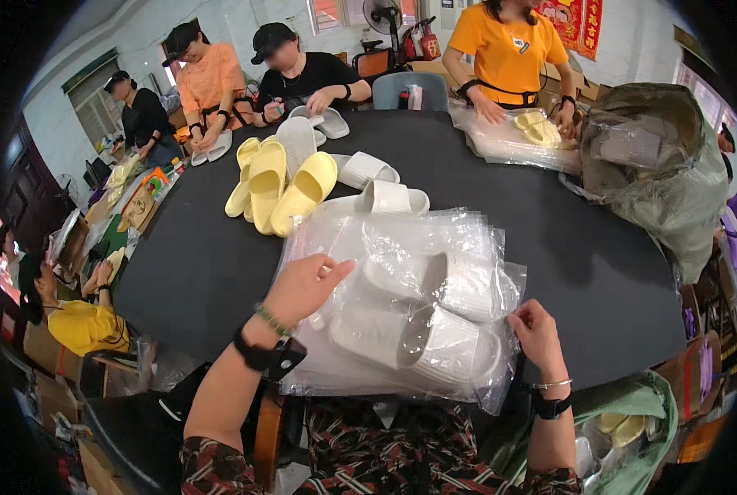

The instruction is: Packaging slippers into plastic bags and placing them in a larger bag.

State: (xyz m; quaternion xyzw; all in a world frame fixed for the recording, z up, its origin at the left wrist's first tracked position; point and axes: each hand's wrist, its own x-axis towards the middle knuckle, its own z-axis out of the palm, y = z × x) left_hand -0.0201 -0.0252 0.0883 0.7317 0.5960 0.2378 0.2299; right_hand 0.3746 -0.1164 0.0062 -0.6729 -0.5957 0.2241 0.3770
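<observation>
In front of me a pair of white slide sandals [376, 334] lies inside a clear plastic bag [500, 289], on top of a stack of similar bags. My right hand [537, 330] pinches the bag's right edge between thumb and fingers. Above the left part of the stack is my left hand [306, 289], its fingers closed together, with something small and pale at the fingertips that I cannot make out. Just beyond the bags lie more white slides [368, 171]. Several yellow slides [267, 186] are piled to their left.
The dark table [195, 264] curves around me. A large grey-green sack [657, 148] stands at its right edge, and a green sack [624, 412] with slides sits low at my right. Across the table, people handle slides; one in orange [513, 54] works over plastic bags [500, 136].
</observation>
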